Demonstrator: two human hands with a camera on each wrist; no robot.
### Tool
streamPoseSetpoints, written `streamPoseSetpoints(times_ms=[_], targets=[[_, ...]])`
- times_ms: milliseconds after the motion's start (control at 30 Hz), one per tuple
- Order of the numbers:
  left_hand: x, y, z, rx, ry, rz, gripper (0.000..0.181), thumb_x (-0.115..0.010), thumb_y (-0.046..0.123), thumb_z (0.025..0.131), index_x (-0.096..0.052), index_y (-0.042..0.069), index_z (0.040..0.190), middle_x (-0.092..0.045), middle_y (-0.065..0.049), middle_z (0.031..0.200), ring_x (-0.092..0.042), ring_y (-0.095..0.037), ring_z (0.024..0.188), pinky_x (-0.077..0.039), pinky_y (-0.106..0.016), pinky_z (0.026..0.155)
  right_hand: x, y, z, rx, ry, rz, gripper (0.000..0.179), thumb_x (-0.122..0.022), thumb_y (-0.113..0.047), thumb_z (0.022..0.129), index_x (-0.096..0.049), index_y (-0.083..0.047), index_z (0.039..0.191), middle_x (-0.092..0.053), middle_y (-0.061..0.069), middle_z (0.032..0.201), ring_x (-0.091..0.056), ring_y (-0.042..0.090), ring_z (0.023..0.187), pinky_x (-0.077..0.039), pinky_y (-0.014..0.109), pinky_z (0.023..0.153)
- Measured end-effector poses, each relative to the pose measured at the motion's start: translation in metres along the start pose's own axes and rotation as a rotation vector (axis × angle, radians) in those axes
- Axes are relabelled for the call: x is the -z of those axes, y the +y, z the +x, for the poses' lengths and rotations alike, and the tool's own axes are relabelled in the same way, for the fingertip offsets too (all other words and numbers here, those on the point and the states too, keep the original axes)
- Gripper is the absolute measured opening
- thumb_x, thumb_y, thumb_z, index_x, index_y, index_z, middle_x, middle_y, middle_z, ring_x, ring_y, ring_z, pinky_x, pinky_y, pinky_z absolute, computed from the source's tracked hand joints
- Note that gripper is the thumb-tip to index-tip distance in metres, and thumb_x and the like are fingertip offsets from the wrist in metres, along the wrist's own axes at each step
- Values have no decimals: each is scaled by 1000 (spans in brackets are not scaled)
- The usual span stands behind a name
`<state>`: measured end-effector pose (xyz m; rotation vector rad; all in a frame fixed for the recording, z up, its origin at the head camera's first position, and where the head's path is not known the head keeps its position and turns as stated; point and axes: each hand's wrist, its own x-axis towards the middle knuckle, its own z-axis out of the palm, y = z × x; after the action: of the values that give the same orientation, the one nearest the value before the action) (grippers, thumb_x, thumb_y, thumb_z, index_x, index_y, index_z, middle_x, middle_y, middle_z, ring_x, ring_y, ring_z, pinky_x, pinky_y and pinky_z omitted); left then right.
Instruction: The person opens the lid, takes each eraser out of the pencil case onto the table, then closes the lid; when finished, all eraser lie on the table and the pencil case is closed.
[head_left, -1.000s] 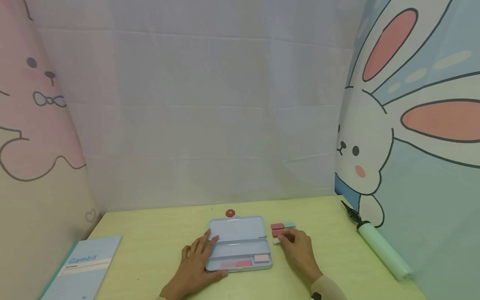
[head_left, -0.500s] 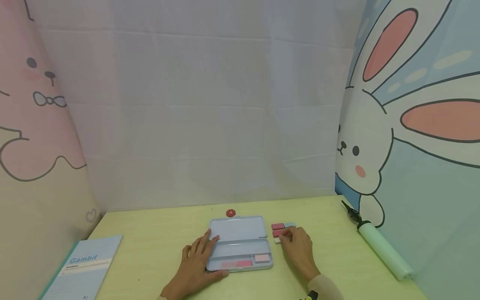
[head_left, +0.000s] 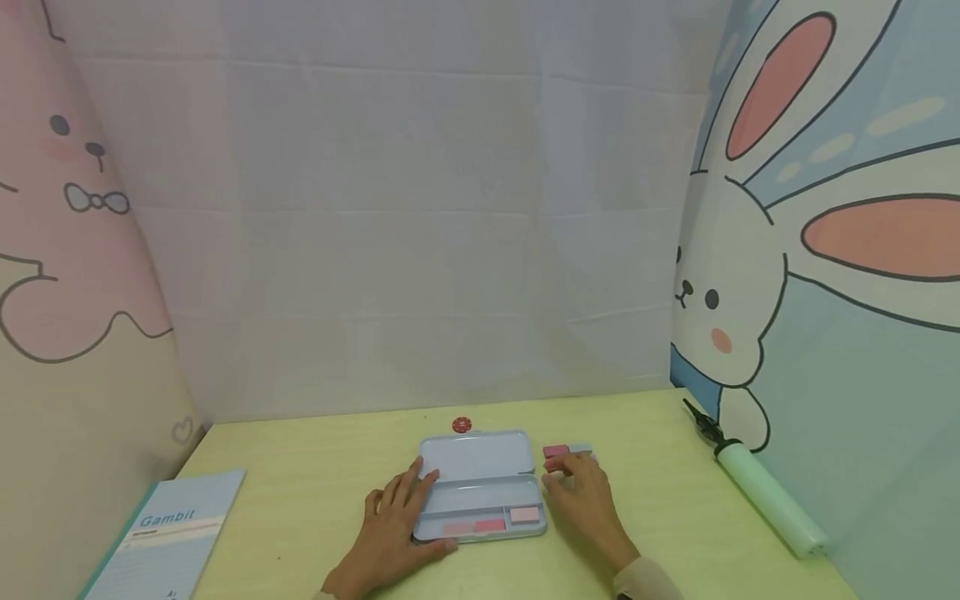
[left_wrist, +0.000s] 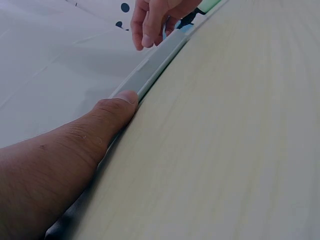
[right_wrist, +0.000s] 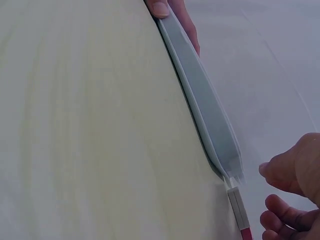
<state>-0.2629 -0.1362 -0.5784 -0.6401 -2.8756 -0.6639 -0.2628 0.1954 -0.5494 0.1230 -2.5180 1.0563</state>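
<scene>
A light blue-grey hinged case [head_left: 480, 497] lies opened flat on the table, with a pale pink block [head_left: 524, 515] in its small right compartment and two pink blocks [head_left: 490, 526] in the front one. My left hand [head_left: 390, 525] rests at the case's left side, fingers spread, thumb [left_wrist: 125, 97] along its front edge. To the right of the case my right hand [head_left: 588, 500] hovers by the loose blocks, thumb and fingertips apart with nothing between them. A white block [right_wrist: 238, 207] and a red one [right_wrist: 246, 233] lie below it. Behind its fingers sit a dark pink block [head_left: 556, 451] and a grey-blue one [head_left: 580, 448].
A red round chip [head_left: 461, 425] lies behind the case. At the left table edge is a blue notebook [head_left: 168, 533] marked Gambit. A pale green hand pump [head_left: 768, 500] with a black nozzle lies on the right. A white cloth [head_left: 420, 233] hangs behind the table.
My right hand has shifted slightly left toward the case and its thumb and fingers have parted, coming off the white block. My left hand and the case have stayed in place.
</scene>
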Motion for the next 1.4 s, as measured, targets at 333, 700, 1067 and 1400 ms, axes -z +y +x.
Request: streamPoseSetpoints(times_ms=[333, 700, 1067, 1400], targets=[[-2, -1, 0, 1, 1, 12, 109, -66, 88, 82, -41, 23, 166, -29, -12, 178, -41, -36, 152, -33, -61, 107, 8, -18, -15, 15, -195, 23, 11, -85, -14, 87, -81, -24, 86, -65, -8, 100, -56, 11, 99, -45, 31, 88], [-2, -1, 1, 3, -6, 5, 109, -66, 89, 81, -41, 23, 166, -29, -12, 178, -40, -38, 152, -33, -64, 108, 3, -20, -19, -4, -126, -23, 15, -91, -16, 78, -79, -24, 80, -71, -7, 98, -57, 16, 103, -47, 39, 93], [0, 1, 1, 17, -17, 3, 110, -66, 88, 81, -41, 23, 166, -28, -12, 178, -39, -37, 153, -33, -65, 108, 10, -23, -10, -71, -241, -13, 29, -96, -20, 75, -75, -19, 96, -71, -2, 99, -57, 15, 99, -46, 37, 92], [-4, -1, 2, 15, -5, 37, 109, -63, 90, 82, -40, 24, 166, -28, -10, 179, -40, -36, 153, -35, -65, 108, 13, -35, -2, 0, -250, -125, 38, -101, -17, 62, -71, -15, 86, -70, 1, 94, -58, 17, 94, -45, 40, 88]])
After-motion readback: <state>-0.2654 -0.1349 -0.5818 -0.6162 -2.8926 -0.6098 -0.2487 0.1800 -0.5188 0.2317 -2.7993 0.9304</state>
